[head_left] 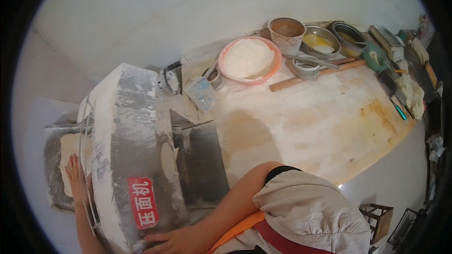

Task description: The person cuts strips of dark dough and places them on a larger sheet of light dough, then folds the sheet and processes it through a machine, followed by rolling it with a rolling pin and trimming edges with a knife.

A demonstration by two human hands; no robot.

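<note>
A dough sheeting machine [134, 136], grey, flour-dusted and with a red label, stands at the left. On its left-hand metal tray [52, 188] lies a pale, flat sheet of dough [69, 146]. My left hand [76, 175] rests on that dough with its fingers stretched out, beside the machine's wire guard [84, 146]. Low on the machine's near end is my right hand [176, 241], fingers extended against the casing; the lower edge cuts part of it off. A pale rounded patch, perhaps dough, shows at the machine's right side.
Right of the machine, a dark outfeed plate [205, 164] meets a floury worktable [301, 122]. Along its back stand a pink basin [221, 68] of flour, a bucket [286, 33], metal bowls [325, 35] and a rolling pin [310, 75]. Various tools crowd the right edge.
</note>
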